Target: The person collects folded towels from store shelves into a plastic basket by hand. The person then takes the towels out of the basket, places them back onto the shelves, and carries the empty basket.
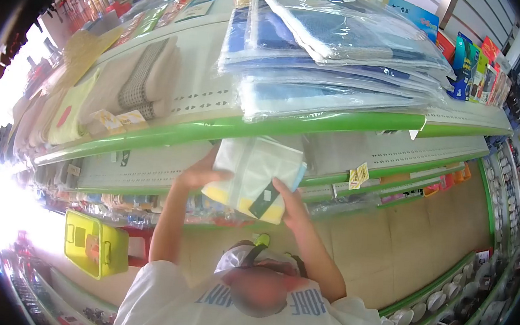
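Both my hands hold a folded white and yellow towel [244, 167] in clear plastic wrapping, with a dark label near its lower right corner. My left hand [205, 171] grips its left side, thumb on top and the other fingers mostly hidden behind it. On the opposite side, my right hand [291, 203] presses its thumb by the label, its fingers under the pack. The pack is tilted in front of the green-edged shelf [313, 122]. Above it on that shelf lies a stack of blue and white wrapped towels [343, 64].
Folded beige towels [140, 78] lie on the shelf's left part. A yellow-green basket [95, 244] stands by a red stool [138, 248] at lower left. Colourful packs [472, 66] stand at the upper right. Lower racks hold round white items [420, 309].
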The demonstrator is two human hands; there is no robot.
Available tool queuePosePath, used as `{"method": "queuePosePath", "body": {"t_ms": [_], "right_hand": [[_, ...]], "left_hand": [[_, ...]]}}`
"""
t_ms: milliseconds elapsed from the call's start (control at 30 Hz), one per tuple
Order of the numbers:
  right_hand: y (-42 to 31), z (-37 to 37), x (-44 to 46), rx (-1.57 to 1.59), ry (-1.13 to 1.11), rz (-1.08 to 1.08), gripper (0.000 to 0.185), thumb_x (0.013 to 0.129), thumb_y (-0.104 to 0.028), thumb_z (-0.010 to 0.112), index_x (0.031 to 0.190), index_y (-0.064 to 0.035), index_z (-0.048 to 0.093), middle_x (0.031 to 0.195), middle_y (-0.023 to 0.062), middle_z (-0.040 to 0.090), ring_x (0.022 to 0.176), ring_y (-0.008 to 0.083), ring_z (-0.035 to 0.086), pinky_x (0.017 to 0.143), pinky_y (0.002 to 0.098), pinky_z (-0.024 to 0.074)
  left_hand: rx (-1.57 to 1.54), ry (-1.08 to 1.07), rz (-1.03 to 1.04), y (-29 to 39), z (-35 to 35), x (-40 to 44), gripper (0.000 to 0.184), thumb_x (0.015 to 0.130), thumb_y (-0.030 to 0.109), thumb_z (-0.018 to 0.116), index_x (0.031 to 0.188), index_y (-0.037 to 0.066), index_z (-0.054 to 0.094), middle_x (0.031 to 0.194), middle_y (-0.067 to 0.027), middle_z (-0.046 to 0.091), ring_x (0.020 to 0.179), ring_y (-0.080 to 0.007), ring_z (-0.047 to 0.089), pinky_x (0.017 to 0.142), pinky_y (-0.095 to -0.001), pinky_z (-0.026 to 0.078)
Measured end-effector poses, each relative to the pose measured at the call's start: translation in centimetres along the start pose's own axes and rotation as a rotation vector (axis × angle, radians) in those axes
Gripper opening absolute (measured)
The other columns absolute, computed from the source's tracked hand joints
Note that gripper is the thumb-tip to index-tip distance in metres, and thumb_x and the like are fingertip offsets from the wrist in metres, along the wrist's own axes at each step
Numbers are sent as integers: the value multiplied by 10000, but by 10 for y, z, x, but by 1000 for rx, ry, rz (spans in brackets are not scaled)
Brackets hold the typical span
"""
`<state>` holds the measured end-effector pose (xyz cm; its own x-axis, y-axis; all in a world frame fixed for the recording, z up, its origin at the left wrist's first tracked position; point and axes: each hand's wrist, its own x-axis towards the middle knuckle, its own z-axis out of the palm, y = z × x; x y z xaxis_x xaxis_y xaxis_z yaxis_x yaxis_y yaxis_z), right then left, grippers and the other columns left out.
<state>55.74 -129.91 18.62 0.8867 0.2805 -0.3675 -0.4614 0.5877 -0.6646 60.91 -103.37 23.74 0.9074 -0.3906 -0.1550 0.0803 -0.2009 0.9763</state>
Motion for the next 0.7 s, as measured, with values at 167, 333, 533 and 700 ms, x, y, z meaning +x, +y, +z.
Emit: {"method": "queuePosePath", "body": {"t_ms": [167,333,533,700], "right_hand": [[11,-21,-24,-168,-9,-102,680,822,-193,722,1371,-15,362,1269,103,514,1155,215,512,973,350,428],[36,-56,-39,-260,-124,-4,759,788,-178,740,1398,-1,325,1301,110,495,1161,209,503,976,344,419],[86,-68,-66,-312,-335,208,766,704,-163,789,1344,2,402,1258,116,544,1129,227,550,954,361,451],[145,-49,-87,-377,-478,474,757,686,-169,804,1318,17,432,1198,116,585,1059,226,594,914,360,485]], "left_hand": [[-121,220,-32,-18,44,-50,1072,708,259,784,1490,19,91,1432,-199,334,1336,-294,318,1108,-391,266],[-306,487,-105,-52,107,-109,996,752,241,770,1484,31,127,1398,-168,386,1291,-263,382,1081,-385,317],[-707,667,-124,-62,165,-221,836,766,184,764,1428,27,279,1338,-141,466,1222,-239,473,1025,-378,398],[-954,715,-90,-95,182,-312,777,776,143,752,1410,39,316,1324,-124,481,1211,-231,490,1013,-388,428]]}}
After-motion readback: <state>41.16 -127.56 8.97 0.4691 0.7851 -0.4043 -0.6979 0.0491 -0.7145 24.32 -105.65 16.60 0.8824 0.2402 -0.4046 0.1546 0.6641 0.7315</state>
